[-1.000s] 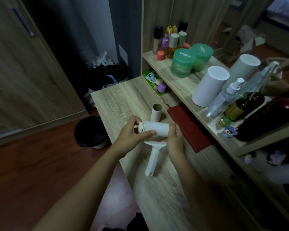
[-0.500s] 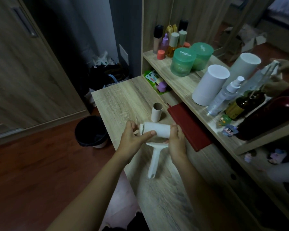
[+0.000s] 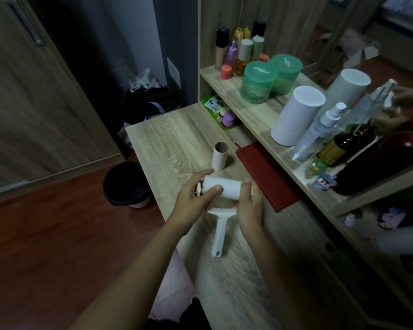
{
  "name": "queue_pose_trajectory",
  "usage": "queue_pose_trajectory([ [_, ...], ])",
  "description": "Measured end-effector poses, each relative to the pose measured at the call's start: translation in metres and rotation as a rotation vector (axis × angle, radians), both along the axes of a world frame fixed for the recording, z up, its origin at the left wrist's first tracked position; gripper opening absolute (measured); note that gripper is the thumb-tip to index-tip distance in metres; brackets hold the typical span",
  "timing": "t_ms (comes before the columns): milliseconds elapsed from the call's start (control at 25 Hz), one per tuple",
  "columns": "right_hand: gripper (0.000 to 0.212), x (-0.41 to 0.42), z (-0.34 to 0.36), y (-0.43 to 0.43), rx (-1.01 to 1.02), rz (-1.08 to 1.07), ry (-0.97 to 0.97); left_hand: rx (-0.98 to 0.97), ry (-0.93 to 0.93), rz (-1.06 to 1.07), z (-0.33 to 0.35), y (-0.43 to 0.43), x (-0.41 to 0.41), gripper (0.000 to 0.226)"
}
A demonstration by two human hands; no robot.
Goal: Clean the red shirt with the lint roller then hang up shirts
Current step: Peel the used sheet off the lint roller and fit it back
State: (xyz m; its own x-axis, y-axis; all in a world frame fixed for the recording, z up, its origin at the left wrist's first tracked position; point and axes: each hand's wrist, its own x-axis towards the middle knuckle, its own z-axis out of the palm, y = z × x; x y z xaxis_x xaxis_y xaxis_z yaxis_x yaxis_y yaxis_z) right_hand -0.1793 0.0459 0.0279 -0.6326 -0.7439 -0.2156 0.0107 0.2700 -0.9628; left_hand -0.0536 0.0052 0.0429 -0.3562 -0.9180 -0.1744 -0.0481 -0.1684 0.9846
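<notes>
Fingers [image 3: 214, 188] of the left hand [image 3: 191, 198] curl around the near end of a white lint roller [image 3: 222, 190], thumb on the front of the roll and index finger over its top. Across from it, the right hand [image 3: 248, 206] closes on the roller's far end, thumb upright against the roll. Both hands hold the roller just above a pale wooden table [image 3: 167, 144], with the roll lying sideways and its white handle [image 3: 218, 232] pointing down toward the wearer.

Only one view is given, from the head camera looking down. Just beyond the roller, an empty cardboard tube [image 3: 220, 155] stands upright on the table. To the right of the hands lies a flat dark red item [image 3: 265, 175], partly tucked under a shelf; whether it is the red shirt cannot be told. That wooden shelf [image 3: 253, 125] runs along the table's right side and carries two green lidded jars [image 3: 258, 82], a cluster of small bottles [image 3: 239, 53], a tall white cylinder [image 3: 296, 115], a clear spray bottle [image 3: 317, 132] and a brown bottle [image 3: 341, 146]. Small toy figures [image 3: 320, 172] sit near the shelf's edge. Left of the table, a black-lined waste bin [image 3: 126, 184] stands on the reddish wood floor [image 3: 45, 246], near a wooden door [image 3: 34, 91].
</notes>
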Motion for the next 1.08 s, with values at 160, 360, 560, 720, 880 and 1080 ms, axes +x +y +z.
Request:
queue_pose_trajectory([
  [160, 0.021, -0.001, -0.011, 0.003, 0.03, 0.004, -0.038, 0.012, 0.019, 0.038, -0.006, 0.003, -0.003, 0.035],
  [360, 0.02, -0.002, -0.016, 0.004, 0.053, 0.056, -0.052, 0.085, 0.048, 0.114, -0.015, 0.005, -0.007, 0.041],
  [560, 0.022, -0.018, -0.018, 0.002, 0.131, 0.207, -0.069, 0.13, 0.013, 0.1, -0.037, 0.01, -0.003, 0.052],
  [720, 0.052, -0.019, -0.029, -0.011, 0.333, 0.165, -0.408, 0.186, 0.039, 0.179, -0.047, 0.011, -0.001, 0.056],
  [880, 0.031, -0.023, -0.041, -0.002, 0.242, 0.294, -0.423, 0.308, 0.112, 0.248, -0.063, 0.006, 0.001, 0.06],
  [1080, 0.036, -0.019, -0.053, 0.013, 0.212, 0.288, -0.041, 0.385, 0.098, 0.211, -0.075, -0.005, 0.004, 0.061],
])
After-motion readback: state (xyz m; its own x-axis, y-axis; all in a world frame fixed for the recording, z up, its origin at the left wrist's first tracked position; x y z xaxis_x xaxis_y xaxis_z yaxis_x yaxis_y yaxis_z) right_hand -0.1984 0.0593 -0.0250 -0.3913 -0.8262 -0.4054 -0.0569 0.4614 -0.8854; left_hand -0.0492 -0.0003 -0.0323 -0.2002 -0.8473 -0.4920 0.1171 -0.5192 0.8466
